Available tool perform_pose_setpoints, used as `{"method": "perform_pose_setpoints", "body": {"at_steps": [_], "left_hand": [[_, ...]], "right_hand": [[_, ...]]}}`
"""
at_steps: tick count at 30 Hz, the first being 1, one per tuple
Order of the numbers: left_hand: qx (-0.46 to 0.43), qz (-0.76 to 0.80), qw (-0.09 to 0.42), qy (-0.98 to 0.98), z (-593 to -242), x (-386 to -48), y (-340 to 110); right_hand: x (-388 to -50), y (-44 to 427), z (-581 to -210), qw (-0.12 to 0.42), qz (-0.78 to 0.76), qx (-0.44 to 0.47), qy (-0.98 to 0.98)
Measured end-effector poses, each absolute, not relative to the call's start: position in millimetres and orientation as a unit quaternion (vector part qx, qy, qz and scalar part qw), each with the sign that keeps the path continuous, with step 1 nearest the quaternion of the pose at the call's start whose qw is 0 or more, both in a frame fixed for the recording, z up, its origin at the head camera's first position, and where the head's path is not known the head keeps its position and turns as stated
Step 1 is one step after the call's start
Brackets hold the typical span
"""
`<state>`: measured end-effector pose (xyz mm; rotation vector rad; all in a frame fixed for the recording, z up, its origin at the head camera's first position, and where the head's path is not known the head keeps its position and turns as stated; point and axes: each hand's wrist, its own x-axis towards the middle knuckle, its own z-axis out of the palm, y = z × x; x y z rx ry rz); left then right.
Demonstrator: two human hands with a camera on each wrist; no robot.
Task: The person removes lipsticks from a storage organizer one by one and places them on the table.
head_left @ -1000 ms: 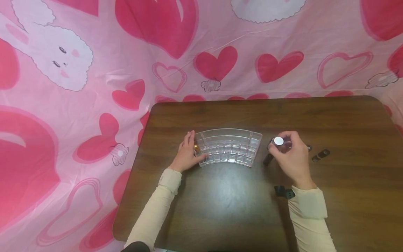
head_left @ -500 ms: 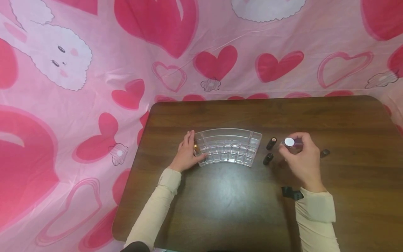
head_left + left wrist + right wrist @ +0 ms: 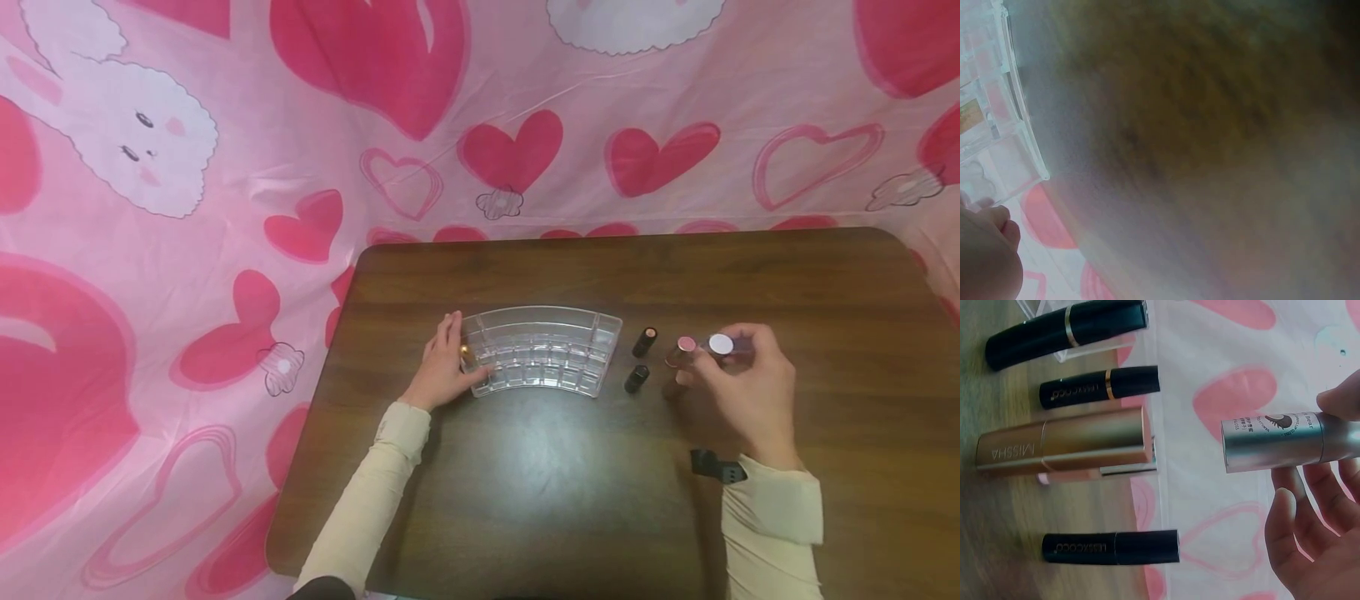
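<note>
My left hand (image 3: 442, 365) rests at the left end of a clear curved cosmetics organizer (image 3: 543, 310), fingers along its side and thumb over the front corner. A gold-coloured item (image 3: 465, 353) shows beside those fingers. Off to the right, my right hand (image 3: 757, 387) holds a silver cosmetic tube (image 3: 1272, 442) with a white end (image 3: 721, 345) facing up and a small eyelash picture on its label. Just left of that hand stands a gold MISSHA lipstick (image 3: 1066, 442), its pink end (image 3: 686, 344) showing from above.
Between organizer and right hand stand two black tubes, one farther back (image 3: 645, 342) and one nearer (image 3: 637, 379). The right wrist view shows another black tube (image 3: 1110, 547) and a pinkish one (image 3: 1072, 477) partly hidden. Pink heart-print cloth (image 3: 660, 158) hangs behind the brown table (image 3: 525, 500).
My right hand has moved rightward with the silver tube, away from the organizer. The black tubes and the pink-ended lipstick have come into clearer view. The left hand has stayed in place.
</note>
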<state>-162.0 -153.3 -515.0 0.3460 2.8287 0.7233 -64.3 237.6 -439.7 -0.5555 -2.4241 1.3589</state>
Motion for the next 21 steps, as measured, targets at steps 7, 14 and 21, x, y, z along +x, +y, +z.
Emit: {"method": "perform_pose_setpoints", "body": {"at_steps": [7, 14, 21], "left_hand": [[0.118, 0.249, 0.101, 0.956, -515, -161, -154], [0.123, 0.237, 0.094, 0.959, -517, -163, -154], [0.12, 0.238, 0.094, 0.959, -517, -163, -154]], "right_hand": [[-61, 243, -444, 0.176, 0.459, -0.198, -0.848], [-58, 250, -445, 0.172, 0.458, -0.213, -0.846], [-52, 258, -446, 0.167, 0.458, -0.229, -0.843]]}}
